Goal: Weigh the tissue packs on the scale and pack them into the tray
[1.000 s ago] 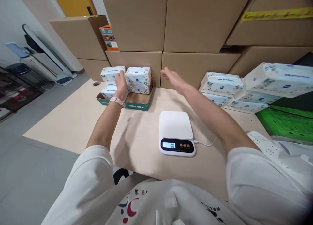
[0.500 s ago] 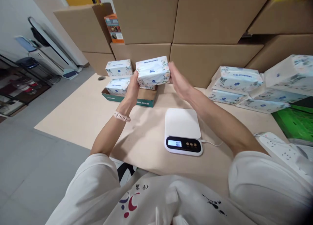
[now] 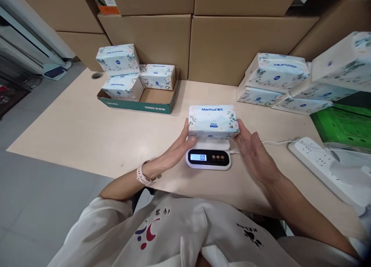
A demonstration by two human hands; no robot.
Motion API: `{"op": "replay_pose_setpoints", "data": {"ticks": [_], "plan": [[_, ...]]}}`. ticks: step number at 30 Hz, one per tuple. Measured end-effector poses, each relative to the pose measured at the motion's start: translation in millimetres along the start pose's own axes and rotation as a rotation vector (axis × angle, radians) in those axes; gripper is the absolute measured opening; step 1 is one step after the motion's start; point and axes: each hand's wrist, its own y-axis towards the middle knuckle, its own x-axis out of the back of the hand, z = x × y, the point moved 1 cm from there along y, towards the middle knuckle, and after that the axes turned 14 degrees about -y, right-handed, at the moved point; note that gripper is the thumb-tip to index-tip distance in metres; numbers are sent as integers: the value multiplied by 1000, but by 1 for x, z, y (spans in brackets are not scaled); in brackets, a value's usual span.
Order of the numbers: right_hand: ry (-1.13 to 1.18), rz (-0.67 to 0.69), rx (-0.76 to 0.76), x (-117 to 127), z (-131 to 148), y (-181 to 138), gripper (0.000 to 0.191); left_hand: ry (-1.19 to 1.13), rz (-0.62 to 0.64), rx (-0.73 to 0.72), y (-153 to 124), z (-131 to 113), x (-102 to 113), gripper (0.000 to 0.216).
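A pack of tissues (image 3: 213, 120), white and pale blue with printed leaves, is held between my two hands. It is over the white kitchen scale (image 3: 208, 164), whose lit display reads 0.0; whether its underside touches the weighing plate I cannot tell. My left hand (image 3: 181, 145) presses on the pack's left end. At the opposite end, the fingers of my right hand (image 3: 253, 153) press on it, thumb raised away. Most of the scale's plate is hidden behind the pack.
A shallow green-edged cardboard tray (image 3: 136, 104) with three tissue packs stands at the back left. More packs (image 3: 278, 72) are stacked at the right, near a green crate (image 3: 344, 124) and a white power strip (image 3: 321, 159). Large cardboard boxes (image 3: 220, 50) line the back.
Both hands have carried the tissue pack from above the tray to the right and nearer me, over the scale. The view has tipped downward. The display still reads 0.0.
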Motion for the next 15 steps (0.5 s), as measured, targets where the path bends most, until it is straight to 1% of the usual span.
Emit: {"op": "replay_pose_setpoints", "data": {"ticks": [2,3,4,7,9,12,15], "plan": [[-25,-33,27,4,-12,0,74,35,-30,-8,4,2,2,82],[-57,-76,65,7,-18,1,71,57,-68,-32,5,2,3,80],[-97,-143,117,9,-22,1,69,81,-124,-74,7,2,6,78],[-221,-411,291,14,-35,-1,62,149,-328,-250,7,0,18,74],[-266,-544,344,15,-41,-4,59,149,-428,-324,6,-1,27,74],[-266,-624,320,14,-47,-8,57,80,-518,-316,3,0,37,71],[-242,-623,323,12,-50,-9,54,16,-547,-298,2,1,40,67]]}}
